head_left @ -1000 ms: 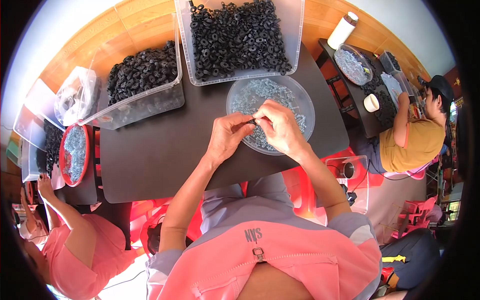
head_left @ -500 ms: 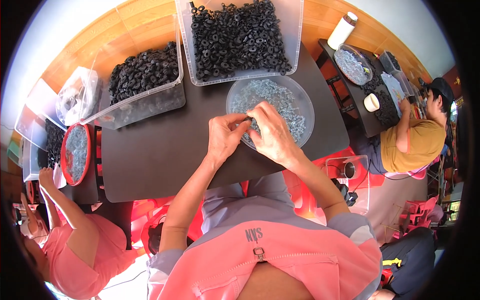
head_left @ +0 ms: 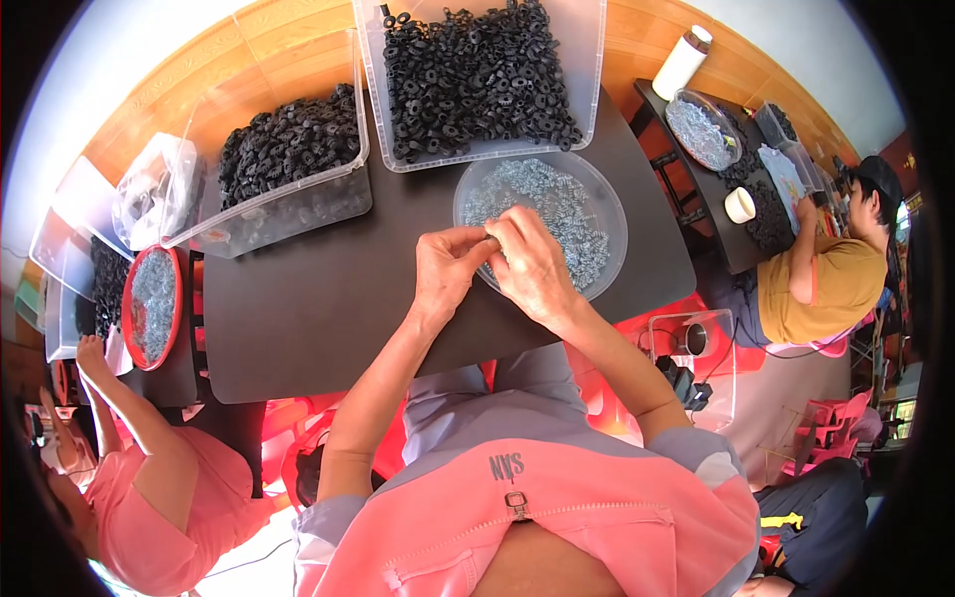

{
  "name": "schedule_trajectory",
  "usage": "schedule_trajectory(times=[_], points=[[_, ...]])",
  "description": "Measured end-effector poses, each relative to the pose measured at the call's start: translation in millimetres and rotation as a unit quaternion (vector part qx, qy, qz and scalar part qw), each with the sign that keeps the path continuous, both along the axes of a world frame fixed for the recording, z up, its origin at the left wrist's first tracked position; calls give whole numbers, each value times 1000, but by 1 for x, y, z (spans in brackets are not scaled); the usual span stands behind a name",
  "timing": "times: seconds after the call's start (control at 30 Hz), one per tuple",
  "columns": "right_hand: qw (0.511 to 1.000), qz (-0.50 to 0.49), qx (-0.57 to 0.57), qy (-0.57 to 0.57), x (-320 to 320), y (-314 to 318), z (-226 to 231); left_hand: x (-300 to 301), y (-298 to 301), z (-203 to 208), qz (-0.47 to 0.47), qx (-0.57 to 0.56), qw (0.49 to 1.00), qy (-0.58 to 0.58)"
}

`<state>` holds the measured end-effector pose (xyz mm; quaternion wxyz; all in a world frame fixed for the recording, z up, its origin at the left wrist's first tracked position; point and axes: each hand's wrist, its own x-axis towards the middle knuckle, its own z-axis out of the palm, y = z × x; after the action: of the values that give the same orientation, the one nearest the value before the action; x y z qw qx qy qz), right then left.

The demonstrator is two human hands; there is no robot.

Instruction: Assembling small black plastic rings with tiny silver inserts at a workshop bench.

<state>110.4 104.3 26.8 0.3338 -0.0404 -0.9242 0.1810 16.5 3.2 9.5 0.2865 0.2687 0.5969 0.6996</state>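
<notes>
My left hand (head_left: 445,271) and my right hand (head_left: 537,267) meet over the near left rim of a clear round bowl (head_left: 621,221). Small silvery metal springs (head_left: 569,221) fill much of that bowl. Between the left thumb and forefinger a small black part is pinched, mostly hidden by the fingers. The right fingers are closed and press against it; whether they hold a spring too cannot be seen. Behind the bowl stands a clear bin (head_left: 595,85) of small black ring-shaped plastic parts (head_left: 477,80).
A second clear bin (head_left: 288,221) on the dark table (head_left: 298,318) holds clumped black parts (head_left: 288,139). At left, a person's arm (head_left: 134,398) reaches by a red-rimmed tray (head_left: 180,308). Another person (head_left: 821,269) sits at a table on the right. A clear box (head_left: 731,368) stands beside my right elbow.
My right fingers have curled in closer around the small part, and both hands stay nearly in place. The bins and bowl shift slightly in the picture.
</notes>
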Motion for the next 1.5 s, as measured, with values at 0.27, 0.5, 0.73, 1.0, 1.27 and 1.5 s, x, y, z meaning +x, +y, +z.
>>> schedule_trajectory(times=[0.27,0.5,0.73,1.0,1.27,1.5], points=[[999,-18,-29,42,1,1,13,-3,-1,3,-34,39,996,-67],[1000,-21,13,-10,7,8,17,-3,-4,9,-55,38,995,-72],[998,-20,43,-34,9,11,18,-3,-4,4,-61,0,997,-39],[997,-23,60,-52,12,14,17,-1,-4,7,-73,-4,997,-38],[995,-96,-40,-4,27,16,31,-22,-33,66,110,65,988,88],[987,-144,-67,23,49,45,17,-143,-80,134,389,-45,856,337]])
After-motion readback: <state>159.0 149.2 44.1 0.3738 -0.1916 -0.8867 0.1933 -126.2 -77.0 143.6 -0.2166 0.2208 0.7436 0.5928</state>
